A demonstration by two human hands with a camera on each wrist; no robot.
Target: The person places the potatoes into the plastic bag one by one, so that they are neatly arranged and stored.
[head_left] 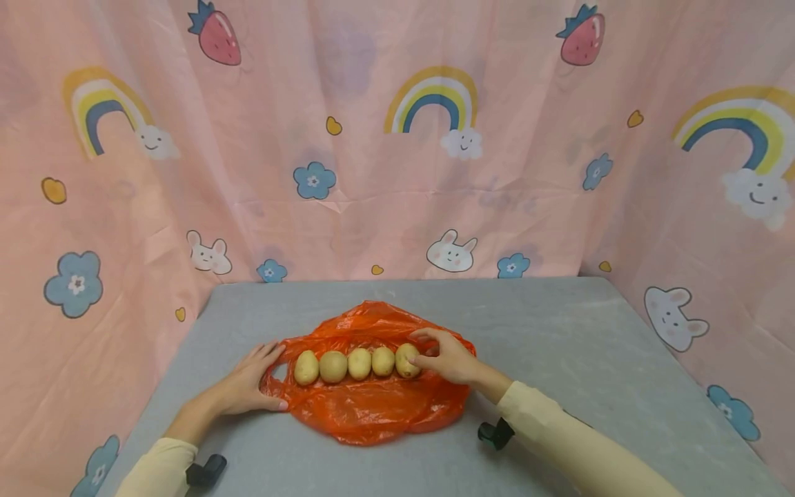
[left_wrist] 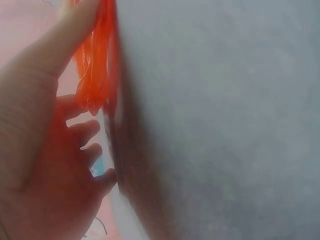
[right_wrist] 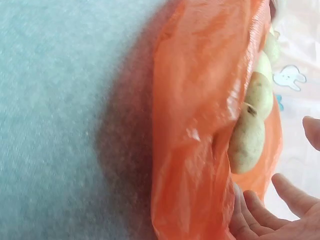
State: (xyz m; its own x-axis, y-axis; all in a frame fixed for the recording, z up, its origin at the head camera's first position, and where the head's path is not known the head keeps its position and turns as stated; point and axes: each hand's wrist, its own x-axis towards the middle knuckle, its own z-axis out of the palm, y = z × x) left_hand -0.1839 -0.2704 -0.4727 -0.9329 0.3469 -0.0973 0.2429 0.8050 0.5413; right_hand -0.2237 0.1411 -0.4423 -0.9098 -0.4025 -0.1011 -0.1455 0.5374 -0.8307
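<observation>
An orange plastic bag (head_left: 379, 407) lies spread on the table, with several yellow-brown, egg-shaped potatoes (head_left: 359, 364) in a row on it. My left hand (head_left: 245, 383) is at the bag's left end by a handle loop, thumb and fingers spread apart. In the left wrist view, bunched orange plastic (left_wrist: 95, 75) lies beside the thumb. At the right end of the row, my right hand (head_left: 452, 357) has its thumb over the edge of the last potato (head_left: 406, 355). The right wrist view shows that potato (right_wrist: 247, 140) apart from the spread fingers (right_wrist: 295, 195), which are beside the bag.
The grey tabletop (head_left: 559, 331) extends around the bag. Pink curtains (head_left: 373, 228) with printed rainbows, rabbits and flowers hang behind and at both sides. A dark device (head_left: 208, 471) sits at the left wrist and another dark device (head_left: 495, 435) at the right.
</observation>
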